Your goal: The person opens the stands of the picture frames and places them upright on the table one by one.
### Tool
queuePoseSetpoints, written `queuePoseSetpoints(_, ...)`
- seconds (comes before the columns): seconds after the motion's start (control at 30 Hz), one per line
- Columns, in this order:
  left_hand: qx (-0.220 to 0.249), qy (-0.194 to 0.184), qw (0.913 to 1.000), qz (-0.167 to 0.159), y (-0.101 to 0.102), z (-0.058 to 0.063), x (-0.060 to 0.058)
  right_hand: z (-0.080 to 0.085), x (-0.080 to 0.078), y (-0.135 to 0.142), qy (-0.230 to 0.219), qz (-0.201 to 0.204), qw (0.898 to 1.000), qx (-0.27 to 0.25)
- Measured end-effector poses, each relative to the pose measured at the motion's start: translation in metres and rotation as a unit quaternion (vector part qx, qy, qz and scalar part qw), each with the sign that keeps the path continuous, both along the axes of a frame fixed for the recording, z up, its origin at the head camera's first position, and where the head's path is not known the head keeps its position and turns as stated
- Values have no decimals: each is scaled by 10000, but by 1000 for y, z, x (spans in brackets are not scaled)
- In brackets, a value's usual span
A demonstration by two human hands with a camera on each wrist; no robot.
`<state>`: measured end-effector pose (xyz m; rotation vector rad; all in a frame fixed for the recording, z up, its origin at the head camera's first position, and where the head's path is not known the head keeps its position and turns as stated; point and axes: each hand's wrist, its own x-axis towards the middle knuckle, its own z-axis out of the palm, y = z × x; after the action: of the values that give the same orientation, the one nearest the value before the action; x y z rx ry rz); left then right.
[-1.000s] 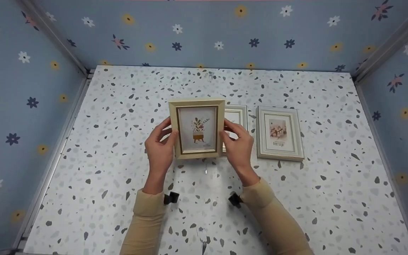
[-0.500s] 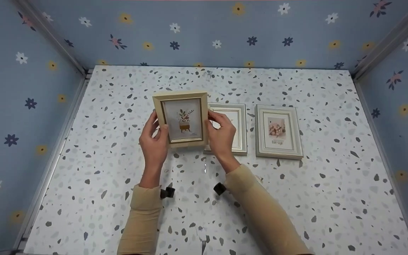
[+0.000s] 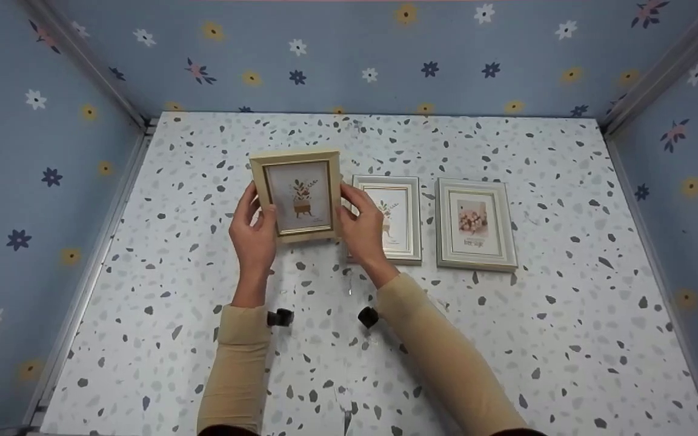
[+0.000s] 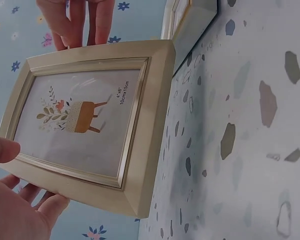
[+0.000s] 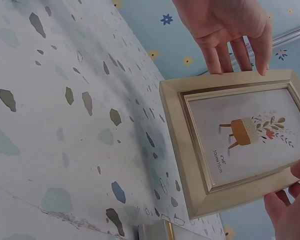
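A cream picture frame [image 3: 297,235] with a gold inner edge and a potted-plant print is held up over the table. My left hand [image 3: 253,241] grips its left side, thumb on the front and fingers behind. On the opposite side my right hand [image 3: 362,229] grips the right edge. Both wrist views show the picture frame [image 4: 152,125] raised and tilted, with the speckled tabletop beyond its lower edge. A whitish picture frame [image 3: 414,221] with a similar plant print lies flat just right of the held one, partly covered by my right hand.
Another whitish picture frame [image 3: 509,242], with a pink flower print, lies flat further right. The white speckled table [image 3: 567,339] is bounded by blue flowered panels [image 3: 349,36] at the back and both sides.
Both hands have carried the cream picture frame leftward and slightly toward the back, uncovering more of the flat frame beside it. The two lying frames stay in place.
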<state>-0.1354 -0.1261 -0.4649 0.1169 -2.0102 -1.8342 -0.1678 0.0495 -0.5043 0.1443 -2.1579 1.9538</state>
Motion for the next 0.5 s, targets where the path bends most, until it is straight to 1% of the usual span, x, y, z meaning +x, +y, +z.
queuePoseSetpoints(0.1, 29, 19, 10000, 3, -4, -2, -6, 1, -3, -1, -44, 371, 9993, -97)
queuePoseSetpoints(0.17, 64, 33, 10000, -1, -7, -3, -10, 0, -5, -2, -82, 567, 9984, 26)
queuePoseSetpoints(0.27, 100, 104, 9999, -19, -11, -5, -14, 0, -7, -4, -82, 799, 9954, 525)
queuePoseSetpoints(0.37, 43, 218, 9998, 10, -14, -5, -18, 0, -9, -6, -89, 977, 9897, 1046)
queuePoseSetpoints(0.43, 10, 230, 9997, 17, -15, -5, -20, 1, -10, -7, -110, 1084, 9868, 1201)
queuePoseSetpoints(0.5, 46, 194, 9998, 25, -16, -6, -23, 1, -12, -7, -193, 1204, 9850, 1217)
